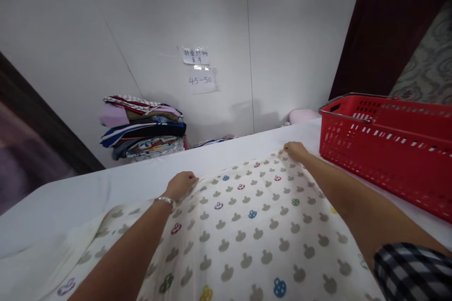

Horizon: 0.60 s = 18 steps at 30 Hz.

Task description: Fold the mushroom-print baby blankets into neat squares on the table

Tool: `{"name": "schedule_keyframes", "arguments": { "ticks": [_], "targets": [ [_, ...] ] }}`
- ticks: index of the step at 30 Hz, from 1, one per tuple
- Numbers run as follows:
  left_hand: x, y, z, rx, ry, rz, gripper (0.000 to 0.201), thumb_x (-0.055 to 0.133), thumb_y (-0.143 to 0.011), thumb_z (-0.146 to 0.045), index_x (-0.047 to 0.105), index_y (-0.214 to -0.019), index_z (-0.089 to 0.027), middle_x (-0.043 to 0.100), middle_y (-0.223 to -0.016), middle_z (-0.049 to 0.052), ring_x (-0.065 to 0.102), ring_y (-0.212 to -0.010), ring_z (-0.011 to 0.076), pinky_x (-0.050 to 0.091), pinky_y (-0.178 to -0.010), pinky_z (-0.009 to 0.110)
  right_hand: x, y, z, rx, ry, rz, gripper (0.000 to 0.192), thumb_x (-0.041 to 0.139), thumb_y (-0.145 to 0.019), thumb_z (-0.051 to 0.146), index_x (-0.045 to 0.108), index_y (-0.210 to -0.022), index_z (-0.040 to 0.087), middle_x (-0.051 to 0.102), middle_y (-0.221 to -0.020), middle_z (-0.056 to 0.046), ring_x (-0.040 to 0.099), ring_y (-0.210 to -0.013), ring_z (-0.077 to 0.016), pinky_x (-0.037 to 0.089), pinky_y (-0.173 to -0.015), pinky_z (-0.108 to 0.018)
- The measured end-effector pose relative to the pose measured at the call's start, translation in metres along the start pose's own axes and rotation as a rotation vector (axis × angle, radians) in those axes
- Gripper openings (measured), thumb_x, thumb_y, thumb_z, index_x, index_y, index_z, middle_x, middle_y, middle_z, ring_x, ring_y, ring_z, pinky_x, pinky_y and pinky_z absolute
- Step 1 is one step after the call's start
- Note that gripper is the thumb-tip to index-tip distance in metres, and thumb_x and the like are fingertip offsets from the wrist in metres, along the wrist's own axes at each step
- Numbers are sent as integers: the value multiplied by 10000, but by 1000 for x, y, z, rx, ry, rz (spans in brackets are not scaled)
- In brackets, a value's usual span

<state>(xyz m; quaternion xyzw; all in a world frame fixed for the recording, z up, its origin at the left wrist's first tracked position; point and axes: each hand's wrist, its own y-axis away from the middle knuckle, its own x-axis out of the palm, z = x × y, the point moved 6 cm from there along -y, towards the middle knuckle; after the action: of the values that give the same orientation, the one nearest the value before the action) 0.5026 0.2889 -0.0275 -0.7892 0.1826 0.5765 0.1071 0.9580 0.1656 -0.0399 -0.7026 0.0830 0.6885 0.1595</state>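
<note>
A white cloth printed with grey and coloured mushrooms lies spread over the white table. My left hand, with a bracelet at the wrist, pinches the cloth's far edge near its left part. At the far right corner, my right hand is closed on the same edge. Between the two hands the cloth stretches fairly flat, with faint creases. Its left part is folded over beneath my left forearm, showing a plain white underside. The near end runs out of the bottom of the view.
A red plastic basket with a metal handle stands on the right of the white table. Beyond the far edge is a stack of folded fabrics. Paper signs hang on the pale wall. Something pink shows behind the table.
</note>
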Motion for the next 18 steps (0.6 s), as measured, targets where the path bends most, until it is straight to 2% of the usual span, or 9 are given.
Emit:
{"name": "schedule_keyframes", "arguments": {
  "ticks": [3, 9, 14, 18],
  "targets": [
    [13, -9, -2, -28, -132, 2, 233, 488, -787, -359, 659, -771, -201, 683, -883, 67, 592, -855, 224, 400, -667, 278, 8, -6, 10, 13, 31, 18, 269, 465, -799, 81, 693, -927, 143, 668, -996, -146, 573, -971, -230, 382, -812, -310],
    [15, -5, -5, 99, -202, -100, 200, 467, -821, -317, 618, -787, -191, 634, -964, 85, 563, -937, 226, 418, -757, 297, 19, -7, 11, 20, 27, 46, 260, 455, -851, 117, 659, -1009, 146, 651, -1037, -146, 580, -949, -225, 410, -799, -313],
    [18, -8, 1, 97, -188, -67, 198, 432, -849, -313, 580, -816, -186, 631, -913, 77, 565, -852, 209, 407, -721, 300, 20, -7, 11, -41, 4, 38, 289, 442, -885, 142, 619, -1111, 174, 632, -1102, -118, 563, -1012, -220, 402, -857, -309],
    [19, -10, -1, 125, -204, -57, 207, 437, -850, -331, 579, -888, -185, 628, -986, 87, 560, -919, 222, 405, -748, 305, 21, -8, 10, -78, 20, 45, 239, 443, -900, 169, 649, -1023, 171, 626, -1083, -119, 557, -1008, -219, 393, -855, -298]
  ]
}}
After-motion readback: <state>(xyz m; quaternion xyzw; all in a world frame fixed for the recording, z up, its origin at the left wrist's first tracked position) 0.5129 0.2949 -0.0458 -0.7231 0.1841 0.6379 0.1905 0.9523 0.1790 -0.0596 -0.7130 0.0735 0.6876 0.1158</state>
